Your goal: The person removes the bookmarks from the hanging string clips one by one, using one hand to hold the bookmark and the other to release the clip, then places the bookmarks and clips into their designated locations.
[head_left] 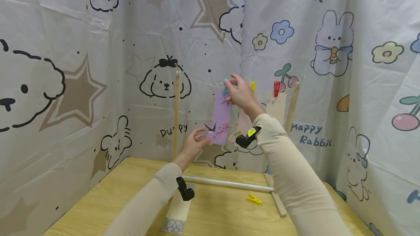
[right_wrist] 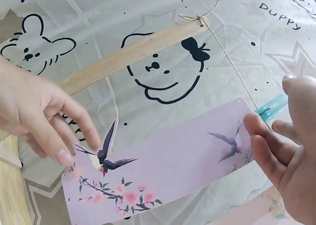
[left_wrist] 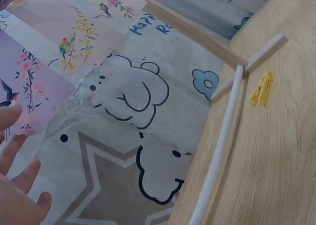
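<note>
A purple card (right_wrist: 163, 151) with swallows and pink blossoms hangs from a thin string. My right hand (head_left: 241, 94) is at its top, pinching a teal clothespin (right_wrist: 273, 106) between thumb and fingers where card and string meet. My left hand (head_left: 194, 141) is by the card's lower left edge, fingers spread; in the right wrist view its fingertips lie at the edge, and whether they touch I cannot tell. To the right hang a pink card (head_left: 244, 121) under a yellow clothespin (head_left: 252, 86) and a cream card (head_left: 276, 105) under a red clothespin (head_left: 276, 88).
The string runs between a left wooden post (head_left: 176, 115) and a right wooden post (head_left: 293, 106). A white rod (head_left: 226, 183) joins the base. On the wooden table (head_left: 223, 214) lie a loose yellow clothespin (head_left: 254, 199) and a cream card with blue pattern (head_left: 177, 210). Printed curtains surround it.
</note>
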